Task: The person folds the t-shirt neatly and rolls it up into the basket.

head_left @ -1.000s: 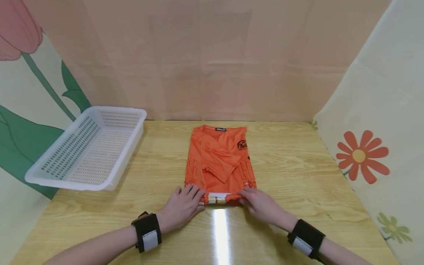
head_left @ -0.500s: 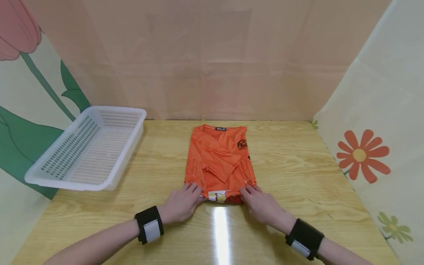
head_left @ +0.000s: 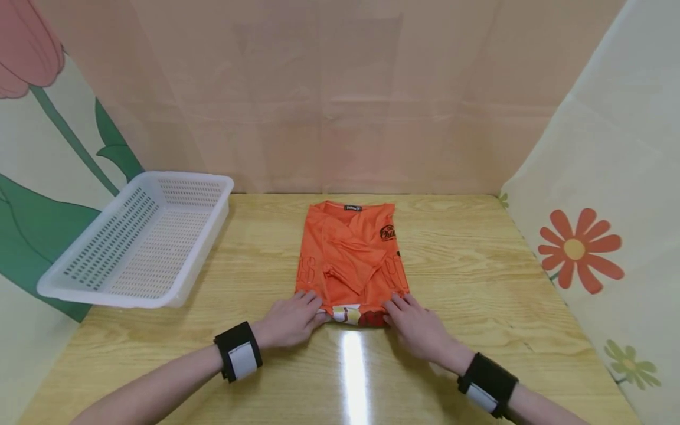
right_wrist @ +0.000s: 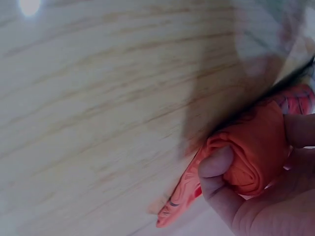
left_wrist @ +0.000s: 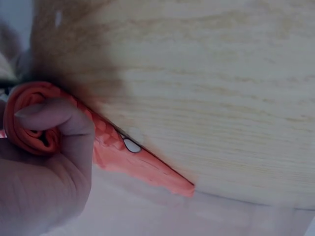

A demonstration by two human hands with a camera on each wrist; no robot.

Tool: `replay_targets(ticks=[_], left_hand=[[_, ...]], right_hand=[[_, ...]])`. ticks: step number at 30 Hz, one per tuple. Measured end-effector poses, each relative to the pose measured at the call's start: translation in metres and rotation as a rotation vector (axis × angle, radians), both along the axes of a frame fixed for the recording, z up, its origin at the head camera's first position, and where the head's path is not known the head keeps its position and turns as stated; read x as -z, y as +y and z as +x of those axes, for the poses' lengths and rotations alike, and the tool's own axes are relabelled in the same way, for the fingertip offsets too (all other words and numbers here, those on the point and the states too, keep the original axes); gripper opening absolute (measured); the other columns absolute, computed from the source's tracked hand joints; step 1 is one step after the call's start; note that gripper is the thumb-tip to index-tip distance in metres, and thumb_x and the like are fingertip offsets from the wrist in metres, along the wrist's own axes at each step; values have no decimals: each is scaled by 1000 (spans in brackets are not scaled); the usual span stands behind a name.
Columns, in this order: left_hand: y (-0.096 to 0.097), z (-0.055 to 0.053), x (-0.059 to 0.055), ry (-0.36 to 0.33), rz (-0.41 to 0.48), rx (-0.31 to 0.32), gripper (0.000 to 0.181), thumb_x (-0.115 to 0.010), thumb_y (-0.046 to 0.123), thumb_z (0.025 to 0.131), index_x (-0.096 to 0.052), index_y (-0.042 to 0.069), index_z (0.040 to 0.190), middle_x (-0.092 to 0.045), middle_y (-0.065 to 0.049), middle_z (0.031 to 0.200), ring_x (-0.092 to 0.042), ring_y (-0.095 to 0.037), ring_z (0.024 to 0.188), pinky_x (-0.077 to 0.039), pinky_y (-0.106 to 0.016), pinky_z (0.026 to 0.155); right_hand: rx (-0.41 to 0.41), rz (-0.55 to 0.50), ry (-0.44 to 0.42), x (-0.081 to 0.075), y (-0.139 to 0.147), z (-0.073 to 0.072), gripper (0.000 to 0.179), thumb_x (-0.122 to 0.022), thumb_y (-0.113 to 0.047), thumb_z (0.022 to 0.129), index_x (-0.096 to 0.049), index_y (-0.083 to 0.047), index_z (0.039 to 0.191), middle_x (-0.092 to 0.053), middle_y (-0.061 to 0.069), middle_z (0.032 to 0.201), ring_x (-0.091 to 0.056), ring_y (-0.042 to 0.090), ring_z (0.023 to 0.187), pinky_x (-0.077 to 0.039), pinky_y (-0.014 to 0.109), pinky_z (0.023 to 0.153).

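An orange T-shirt point(head_left: 353, 248) lies flat on the table, sides folded in and collar at the far end. Its near end is rolled into a thick roll point(head_left: 347, 314) showing a white, yellow and red print. My left hand point(head_left: 291, 320) grips the roll's left end. At the right end, my right hand point(head_left: 422, 330) grips it the same way. In the left wrist view the thumb point(left_wrist: 47, 113) presses against the spiral end of the roll. The right wrist view likewise has a thumb point(right_wrist: 216, 162) on the rolled cloth. Fingers on the roll's far side are partly hidden.
A white perforated plastic basket point(head_left: 204, 248) stands on the left of the wooden table point(head_left: 457, 254). A pinkish cloth point(head_left: 340, 106) hangs behind the table's back edge. Flower-printed cloth point(head_left: 627, 177) lines the right side.
Both hands have rolled the shirt's near end slightly farther away from me. More of the red print shows on the roll, and the lettering ahead of it is partly covered.
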State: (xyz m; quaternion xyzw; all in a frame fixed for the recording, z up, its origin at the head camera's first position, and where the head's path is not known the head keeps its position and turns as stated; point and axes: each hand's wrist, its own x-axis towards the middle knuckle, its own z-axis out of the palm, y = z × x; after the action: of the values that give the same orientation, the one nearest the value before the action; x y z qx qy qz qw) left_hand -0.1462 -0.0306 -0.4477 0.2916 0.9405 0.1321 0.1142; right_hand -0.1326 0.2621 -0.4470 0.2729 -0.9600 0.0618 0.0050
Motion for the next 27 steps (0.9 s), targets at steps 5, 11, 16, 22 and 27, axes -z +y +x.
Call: replay_targets(ticks=[5,11,16,22,27], left_hand=[[-1,-4,-3,-29,-18,8,31,-39,38,108,-60,15,113,-59,-5,121,-55,-23,116,-48,-33,63],[0,1,0,222,-159,55,50,-35,50,107,-54,15,137,-58,-6,136,-54,-25,124,-54,-43,86],[5,8,7,542,-275,91,53,-43,58,102,-53,21,138,-59,-1,128,-55,-22,114,-53,-44,84],[9,7,11,363,-144,18,33,-42,43,107,-54,20,127,-58,-2,124,-54,-25,111,-52,-51,83],[11,-2,9,204,-37,-19,24,-38,35,109,-55,19,111,-55,-2,110,-51,-22,99,-47,-36,69]], right_hand=[[24,-59,-163,-5,1,-11,4,-60,-15,99,-63,-11,100,-67,9,106,-64,30,98,-56,45,60],[-38,-116,-291,-9,2,-29,18,-59,-7,98,-55,-15,82,-53,-4,76,-51,13,72,-42,30,60],[-65,-152,-395,-12,3,-41,22,-56,-6,98,-53,-14,77,-44,-5,70,-44,11,67,-38,28,62],[-62,-145,-434,-14,3,-45,21,-53,-8,99,-53,-14,79,-44,-4,72,-45,12,69,-39,30,65],[-61,-66,-243,-9,5,-32,10,-55,-19,101,-61,-13,106,-61,2,97,-60,23,95,-53,40,65]])
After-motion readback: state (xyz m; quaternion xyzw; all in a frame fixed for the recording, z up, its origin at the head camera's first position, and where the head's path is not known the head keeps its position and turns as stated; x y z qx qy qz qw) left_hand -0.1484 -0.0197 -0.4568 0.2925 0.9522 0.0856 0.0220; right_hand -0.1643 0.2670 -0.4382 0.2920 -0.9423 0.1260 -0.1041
